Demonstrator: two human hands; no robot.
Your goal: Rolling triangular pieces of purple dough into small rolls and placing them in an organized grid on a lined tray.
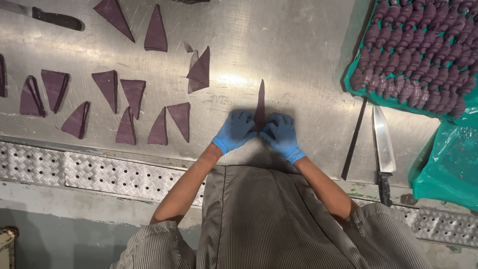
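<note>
Item one: a long, narrow triangle of purple dough (260, 107), lying flat on the steel worktop (298, 60) with its point directed away from the person. Its wide end sits under both hands, directly in front of the torso.

Left hand (236, 130): blue glove, fingers curled down onto the left corner of the dough's wide end, pressing on it rather than enclosing it; palm faces the table.

Right hand (281, 133): blue glove, same posture on the right corner, fingers bent and resting on the dough. The two hands nearly touch at the fingertips.

Loose stock, left of the hands: a scatter of cut purple dough triangles (134, 107) lying flat on the worktop, some overlapping at their edges, set apart from the piece in hand. Two more triangles (155, 30) lie farther back.

Finished stock, upper right: a tray lined with green plastic sheet (450, 169), carrying close rows of rolled purple pastries (418, 55).

Tools: a knife with a broad bright blade (384, 142) and dark handle lies just below the tray, well to the right of the right hand. A second dark-handled knife (50, 17) lies at the far left corner.

Person wears a striped short-sleeved garment (269, 224).
</note>
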